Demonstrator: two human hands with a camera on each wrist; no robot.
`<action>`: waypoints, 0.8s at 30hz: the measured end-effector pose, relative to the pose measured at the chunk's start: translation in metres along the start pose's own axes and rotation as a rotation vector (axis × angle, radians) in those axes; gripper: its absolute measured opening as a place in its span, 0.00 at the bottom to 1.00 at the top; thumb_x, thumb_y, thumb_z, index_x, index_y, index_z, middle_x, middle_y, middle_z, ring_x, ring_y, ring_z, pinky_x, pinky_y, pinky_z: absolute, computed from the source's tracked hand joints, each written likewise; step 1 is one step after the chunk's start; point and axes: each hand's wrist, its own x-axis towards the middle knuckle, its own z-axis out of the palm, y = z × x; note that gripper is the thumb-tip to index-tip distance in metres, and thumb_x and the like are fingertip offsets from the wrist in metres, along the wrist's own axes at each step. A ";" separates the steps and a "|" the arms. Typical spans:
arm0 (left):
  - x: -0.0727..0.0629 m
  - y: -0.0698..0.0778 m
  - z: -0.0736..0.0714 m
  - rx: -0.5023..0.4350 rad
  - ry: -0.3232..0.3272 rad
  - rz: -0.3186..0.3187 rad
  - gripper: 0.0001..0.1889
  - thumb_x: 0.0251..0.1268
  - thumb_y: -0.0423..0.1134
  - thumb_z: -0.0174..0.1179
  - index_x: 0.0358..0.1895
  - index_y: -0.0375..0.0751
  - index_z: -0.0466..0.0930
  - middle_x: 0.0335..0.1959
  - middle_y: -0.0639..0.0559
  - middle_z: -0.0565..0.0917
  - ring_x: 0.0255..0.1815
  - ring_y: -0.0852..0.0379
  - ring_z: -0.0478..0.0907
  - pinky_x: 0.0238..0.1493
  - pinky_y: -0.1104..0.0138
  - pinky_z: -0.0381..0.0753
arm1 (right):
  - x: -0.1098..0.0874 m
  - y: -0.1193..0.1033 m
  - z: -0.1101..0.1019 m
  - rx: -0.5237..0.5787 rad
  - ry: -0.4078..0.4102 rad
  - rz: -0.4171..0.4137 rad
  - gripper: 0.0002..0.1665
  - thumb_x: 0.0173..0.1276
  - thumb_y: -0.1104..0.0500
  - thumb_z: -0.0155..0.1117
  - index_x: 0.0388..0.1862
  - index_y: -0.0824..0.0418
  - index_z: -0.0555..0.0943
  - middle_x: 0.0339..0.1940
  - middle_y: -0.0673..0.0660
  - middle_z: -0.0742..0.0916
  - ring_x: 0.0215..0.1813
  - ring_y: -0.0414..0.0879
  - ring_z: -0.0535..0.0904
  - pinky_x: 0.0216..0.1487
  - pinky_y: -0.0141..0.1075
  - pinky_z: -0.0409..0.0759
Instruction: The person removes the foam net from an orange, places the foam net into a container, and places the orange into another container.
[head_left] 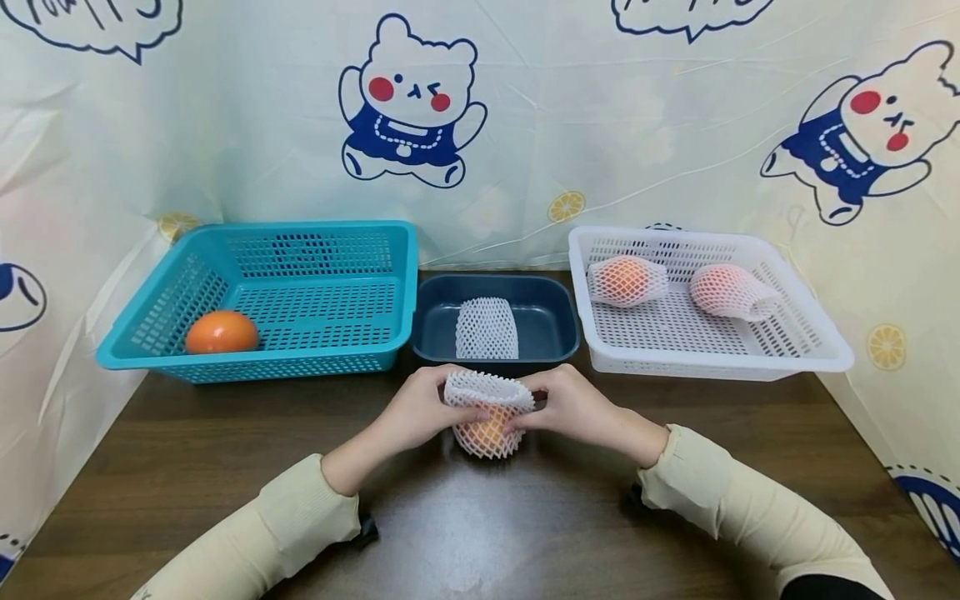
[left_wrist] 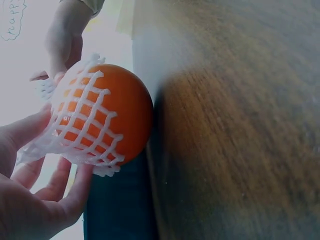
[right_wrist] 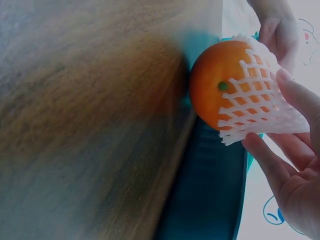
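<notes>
An orange (left_wrist: 131,107) stands on the table, partly inside a white foam net sleeve (head_left: 487,387). The sleeve covers its upper part and rises above it. In both wrist views the lower part of the fruit is bare; a green stem spot shows in the right wrist view. My left hand (head_left: 422,408) pinches the sleeve from the left, thumb on the near side. From the right my right hand (head_left: 576,406) pinches it too, its thumb in front. Some fingers of both hands are hidden behind the sleeve in the head view.
A teal basket (head_left: 405,300) at left holds one bare orange (head_left: 222,332). Behind my hands, a dark blue tray (head_left: 543,321) contains white foam net sleeving (head_left: 487,328). The white basket (head_left: 813,333) at right holds two netted fruits (head_left: 626,280). A printed cloth (head_left: 517,125) hangs behind.
</notes>
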 end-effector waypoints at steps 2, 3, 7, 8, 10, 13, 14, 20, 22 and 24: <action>0.000 0.001 0.000 -0.006 0.009 0.008 0.17 0.54 0.36 0.78 0.47 0.35 0.87 0.41 0.51 0.88 0.42 0.57 0.81 0.47 0.59 0.81 | 0.001 -0.001 0.000 0.014 0.009 -0.008 0.13 0.53 0.59 0.84 0.38 0.59 0.91 0.36 0.46 0.91 0.37 0.33 0.83 0.41 0.32 0.83; 0.000 0.001 0.000 -0.012 0.013 0.013 0.16 0.55 0.35 0.77 0.46 0.35 0.87 0.40 0.51 0.88 0.41 0.57 0.81 0.46 0.60 0.81 | 0.001 -0.001 0.000 0.022 0.011 -0.008 0.13 0.53 0.60 0.84 0.37 0.58 0.91 0.36 0.46 0.91 0.38 0.33 0.83 0.41 0.32 0.83; 0.001 0.003 0.000 -0.022 0.031 0.055 0.10 0.56 0.31 0.75 0.40 0.36 0.87 0.36 0.52 0.87 0.36 0.57 0.79 0.41 0.62 0.81 | 0.004 -0.004 -0.002 0.044 0.018 0.000 0.10 0.55 0.62 0.83 0.36 0.59 0.91 0.35 0.47 0.91 0.35 0.33 0.83 0.38 0.31 0.83; 0.001 0.003 -0.001 -0.024 0.036 0.063 0.09 0.57 0.30 0.74 0.40 0.37 0.87 0.36 0.52 0.87 0.36 0.57 0.79 0.40 0.62 0.81 | 0.004 -0.005 -0.002 0.042 0.019 0.001 0.09 0.56 0.62 0.82 0.35 0.59 0.91 0.34 0.47 0.91 0.34 0.33 0.83 0.37 0.31 0.83; 0.002 0.004 -0.001 -0.026 0.048 0.075 0.08 0.58 0.30 0.74 0.39 0.37 0.87 0.35 0.52 0.86 0.35 0.56 0.78 0.39 0.63 0.80 | 0.006 -0.006 -0.004 0.034 0.026 0.003 0.07 0.57 0.63 0.82 0.34 0.59 0.91 0.33 0.47 0.91 0.32 0.32 0.80 0.34 0.30 0.82; 0.002 0.005 -0.001 -0.037 0.061 0.074 0.09 0.60 0.31 0.73 0.42 0.37 0.86 0.37 0.51 0.87 0.37 0.56 0.78 0.41 0.63 0.81 | 0.007 -0.007 -0.005 0.032 0.034 0.017 0.06 0.58 0.64 0.81 0.34 0.61 0.90 0.31 0.47 0.90 0.30 0.32 0.77 0.31 0.31 0.80; 0.002 0.006 -0.001 -0.044 0.066 0.069 0.10 0.60 0.32 0.73 0.44 0.37 0.86 0.39 0.50 0.87 0.38 0.56 0.79 0.41 0.63 0.81 | 0.008 -0.008 -0.005 0.032 0.038 0.025 0.07 0.58 0.65 0.81 0.35 0.61 0.90 0.31 0.48 0.90 0.30 0.32 0.77 0.30 0.31 0.79; 0.001 0.008 0.000 -0.089 0.058 0.010 0.18 0.63 0.35 0.73 0.53 0.34 0.83 0.47 0.46 0.86 0.42 0.55 0.81 0.44 0.62 0.83 | 0.008 -0.008 -0.006 0.080 0.064 0.120 0.11 0.58 0.65 0.80 0.40 0.65 0.90 0.33 0.51 0.91 0.32 0.35 0.79 0.33 0.32 0.81; 0.002 0.008 0.000 -0.088 0.030 -0.010 0.21 0.63 0.38 0.74 0.56 0.36 0.82 0.50 0.46 0.86 0.45 0.55 0.81 0.47 0.61 0.83 | 0.007 -0.005 -0.005 0.117 0.072 0.158 0.12 0.58 0.65 0.80 0.41 0.66 0.90 0.35 0.52 0.91 0.34 0.37 0.80 0.35 0.33 0.81; 0.002 0.008 0.000 -0.077 -0.008 -0.038 0.25 0.61 0.41 0.75 0.59 0.38 0.80 0.52 0.48 0.85 0.48 0.54 0.81 0.50 0.59 0.82 | 0.007 -0.002 -0.005 0.147 0.079 0.188 0.13 0.58 0.65 0.80 0.43 0.66 0.89 0.37 0.54 0.91 0.35 0.38 0.81 0.37 0.34 0.82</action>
